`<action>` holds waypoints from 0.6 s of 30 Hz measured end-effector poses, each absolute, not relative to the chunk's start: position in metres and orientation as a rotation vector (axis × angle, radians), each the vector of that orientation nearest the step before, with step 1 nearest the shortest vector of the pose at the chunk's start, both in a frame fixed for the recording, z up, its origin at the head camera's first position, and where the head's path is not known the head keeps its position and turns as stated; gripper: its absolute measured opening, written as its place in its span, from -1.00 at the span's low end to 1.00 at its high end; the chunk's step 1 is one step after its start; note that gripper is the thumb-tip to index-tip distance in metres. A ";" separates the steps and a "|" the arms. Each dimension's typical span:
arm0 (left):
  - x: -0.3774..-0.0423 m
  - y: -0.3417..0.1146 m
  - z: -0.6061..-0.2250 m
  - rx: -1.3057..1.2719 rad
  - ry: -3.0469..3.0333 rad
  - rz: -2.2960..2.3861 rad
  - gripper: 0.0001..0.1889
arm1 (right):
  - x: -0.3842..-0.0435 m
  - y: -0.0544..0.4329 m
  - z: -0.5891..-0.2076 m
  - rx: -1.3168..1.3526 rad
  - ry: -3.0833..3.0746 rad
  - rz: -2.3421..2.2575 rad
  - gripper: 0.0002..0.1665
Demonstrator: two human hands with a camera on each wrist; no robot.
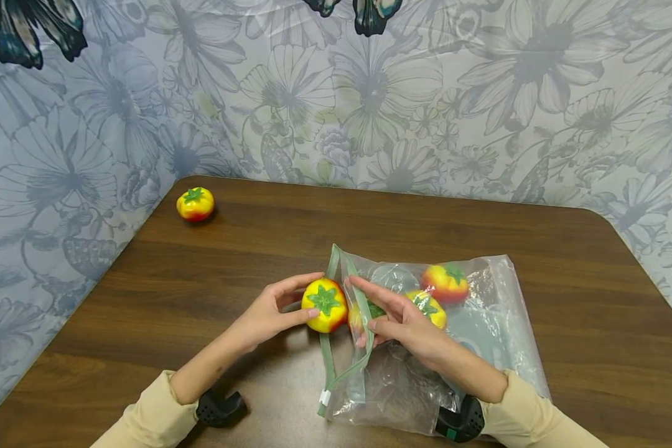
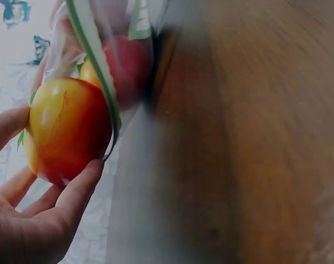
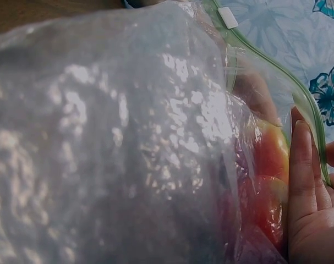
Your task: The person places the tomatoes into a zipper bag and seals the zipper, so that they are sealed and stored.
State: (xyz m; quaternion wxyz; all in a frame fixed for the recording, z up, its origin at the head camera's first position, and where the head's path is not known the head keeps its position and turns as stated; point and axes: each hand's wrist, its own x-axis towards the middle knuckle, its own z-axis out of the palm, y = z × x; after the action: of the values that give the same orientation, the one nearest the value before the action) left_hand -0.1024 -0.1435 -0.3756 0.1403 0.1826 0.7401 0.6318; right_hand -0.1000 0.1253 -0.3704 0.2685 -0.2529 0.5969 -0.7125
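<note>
My left hand (image 1: 280, 305) holds a shiny yellow-and-red tomato (image 1: 325, 305) with a green star-shaped top, thumb on the near side and fingers behind. This tomato is at the mouth of a clear zip bag (image 1: 403, 386) with a green edge (image 1: 328, 367). My right hand (image 1: 409, 323) holds the bag's mouth edge, index finger stretched toward the tomato and some fingers behind the plastic. Inside the bag lie similar tomatoes, including a redder one (image 1: 445, 283). In the left wrist view the held tomato (image 2: 67, 129) touches or nearly touches the green edge; I cannot tell which.
Another yellow-and-red tomato (image 1: 195, 205) sits at the far left corner of the brown wooden table (image 1: 246, 236). A white slider (image 1: 325, 397) is at the near end of the bag's zip. Behind the table hangs flower-patterned cloth (image 1: 369, 112).
</note>
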 end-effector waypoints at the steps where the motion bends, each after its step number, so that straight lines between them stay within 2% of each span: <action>1: -0.102 -0.144 -0.377 0.529 2.134 1.820 -0.42 | -0.100 0.125 -0.370 -0.683 1.609 -1.922 -0.24; 18: -0.101 -0.143 -0.383 0.565 2.149 1.795 -0.42 | -0.097 0.123 -0.370 -0.686 1.587 -1.927 -0.25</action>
State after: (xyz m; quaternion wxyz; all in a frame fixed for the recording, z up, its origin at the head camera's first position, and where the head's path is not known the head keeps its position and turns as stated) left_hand -0.1012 -0.1428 -0.3835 0.1420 0.1958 0.7447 0.6220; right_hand -0.0972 0.1231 -0.3699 0.2726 -0.2547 0.5898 -0.7162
